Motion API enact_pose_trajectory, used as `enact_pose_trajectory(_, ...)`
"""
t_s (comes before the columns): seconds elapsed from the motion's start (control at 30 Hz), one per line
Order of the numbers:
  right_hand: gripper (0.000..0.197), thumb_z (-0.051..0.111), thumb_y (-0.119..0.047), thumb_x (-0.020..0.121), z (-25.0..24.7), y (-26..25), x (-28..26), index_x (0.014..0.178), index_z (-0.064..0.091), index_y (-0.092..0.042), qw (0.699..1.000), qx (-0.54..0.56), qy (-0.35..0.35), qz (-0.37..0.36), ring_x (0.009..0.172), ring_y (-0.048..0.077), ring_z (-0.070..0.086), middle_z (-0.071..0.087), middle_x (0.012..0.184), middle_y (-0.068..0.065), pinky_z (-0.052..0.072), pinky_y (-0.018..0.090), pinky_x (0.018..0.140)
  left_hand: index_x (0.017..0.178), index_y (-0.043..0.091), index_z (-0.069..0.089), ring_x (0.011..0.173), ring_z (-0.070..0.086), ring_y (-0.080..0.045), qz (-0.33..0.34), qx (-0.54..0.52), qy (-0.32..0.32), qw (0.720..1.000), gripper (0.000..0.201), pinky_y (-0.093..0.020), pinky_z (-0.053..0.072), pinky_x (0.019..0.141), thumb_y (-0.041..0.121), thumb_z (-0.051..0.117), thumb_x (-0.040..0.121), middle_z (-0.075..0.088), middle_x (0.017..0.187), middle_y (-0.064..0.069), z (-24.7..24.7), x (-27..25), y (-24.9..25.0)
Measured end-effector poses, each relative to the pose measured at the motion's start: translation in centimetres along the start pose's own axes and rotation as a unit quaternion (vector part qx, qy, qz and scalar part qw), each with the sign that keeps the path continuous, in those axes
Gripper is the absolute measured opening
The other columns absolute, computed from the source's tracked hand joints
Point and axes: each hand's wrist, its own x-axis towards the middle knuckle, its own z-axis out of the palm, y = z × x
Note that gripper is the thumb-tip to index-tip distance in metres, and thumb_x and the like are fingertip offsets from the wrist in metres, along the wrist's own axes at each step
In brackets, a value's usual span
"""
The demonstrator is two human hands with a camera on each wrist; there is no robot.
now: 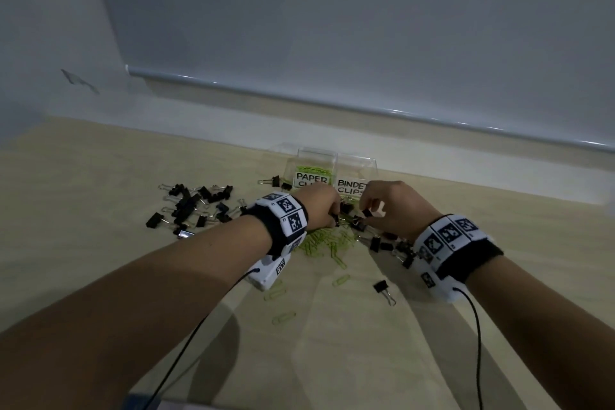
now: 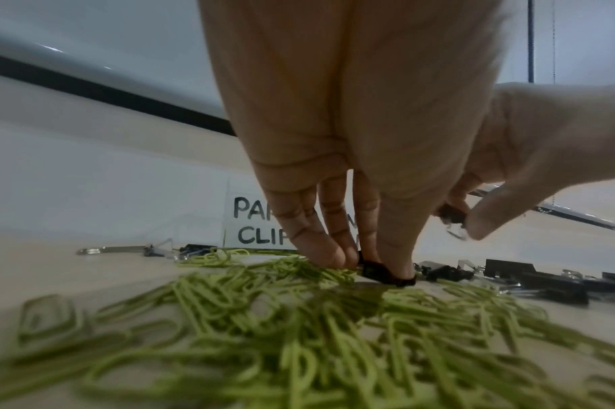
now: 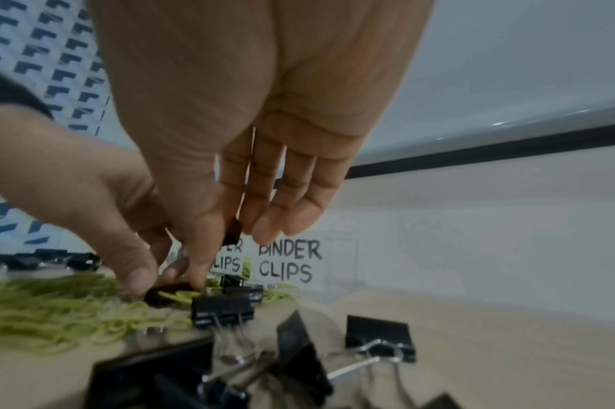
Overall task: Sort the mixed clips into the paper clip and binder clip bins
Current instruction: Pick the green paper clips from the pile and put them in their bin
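Pinching black binder clip (image 2: 383,272), left hand (image 1: 321,201); right hand (image 1: 396,206) fingers pinching another (image 3: 233,232).

2 clear bins stood side by side at the counter's (image 1: 100,176) far edge: the paper clip bin (image 1: 312,163), labelled "PAPER CLIPS" and holding green clips, and the binder clip bin (image 1: 357,170), labelled "BINDER CLIPS". Green paper clips (image 1: 326,243) lay heaped before them, mixed with black binder clips (image 1: 386,245). More binder clips (image 1: 193,206) lay scattered well to the left.
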Motion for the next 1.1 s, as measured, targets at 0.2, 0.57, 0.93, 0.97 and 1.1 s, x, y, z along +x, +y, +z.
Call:
enact_pose_trajectory(0.2, 0.016, 0.080, -0.016, 0.069, -1.2, -0.9, -2.6, 0.083, 0.073, -0.017, 0.974, 0.070, -0.196, 0.085, 0.067, 0.007, 0.063, 0.069, 0.072, -0.007, 0.053, 0.026, 0.070, 0.100, 0.004, 0.069, 0.089, 0.063, -0.024, 0.025, 0.021, -0.001, 0.999, 0.019, -0.032, 0.052, 0.075, 0.013, 0.065, 0.084, 0.068, 0.100, -0.009, -0.1, -0.1, 0.7)
enact_pose_trajectory(0.57, 0.016, 0.067, -0.014, 0.081, 2.5, -1.6, 1.8, 0.097, 0.066, -0.013, 0.994, -0.059, -0.060, 0.073, 0.092, 0.025, 0.059, 0.063, 0.102, 0.006, 0.051, 0.033, 0.078, 0.104, 0.012, 0.051, 0.079, 0.047, -0.019, 0.132, 0.177, 0.021, 0.975, 0.025, -0.030, 0.039, 0.063, 0.017, 0.058, 0.080, 0.052, 0.095, -0.002, -3.0, -3.4, -0.1)
enact_pose_trajectory(0.93, 0.010, 0.064, -0.016, 0.082, 1.8, -1.2, 1.1, 0.090, 0.069, -0.020, 0.990, 0.066, -0.036, 0.119, 0.091, 0.016, 0.062, 0.065, 0.098, -0.002, 0.049, 0.026, 0.076, 0.106, 0.010, 0.064, 0.082, 0.059, -0.017, 0.118, 0.003, 0.101, 0.988, 0.024, -0.031, 0.054, 0.075, 0.010, 0.062, 0.082, 0.054, 0.106, -0.001, -2.8, -5.4, -3.0)
enact_pose_trajectory(0.97, 0.012, 0.067, -0.019, 0.082, 1.8, -1.4, 1.1, 0.094, 0.070, -0.019, 0.989, 0.081, -0.026, 0.118, 0.091, 0.015, 0.062, 0.065, 0.098, -0.003, 0.050, 0.026, 0.077, 0.103, 0.010, 0.065, 0.081, 0.060, -0.015, 0.106, -0.044, 0.112, 0.987, 0.022, -0.032, 0.055, 0.076, 0.009, 0.065, 0.080, 0.054, 0.102, 0.001, -2.5, -5.5, -3.0)
enact_pose_trajectory(1.1, 0.025, 0.073, -0.019, 0.081, 2.3, -3.6, 1.9, 0.103, 0.066, -0.008, 0.951, 0.282, 0.011, 0.122, 0.079, 0.019, 0.067, 0.069, 0.088, 0.007, 0.058, 0.034, 0.077, 0.093, 0.008, 0.065, 0.080, 0.062, -0.015, 0.080, -0.138, 0.157, 0.975, 0.018, -0.031, 0.057, 0.074, 0.005, 0.070, 0.076, 0.057, 0.093, 0.000, -1.4, -5.9, -2.7)
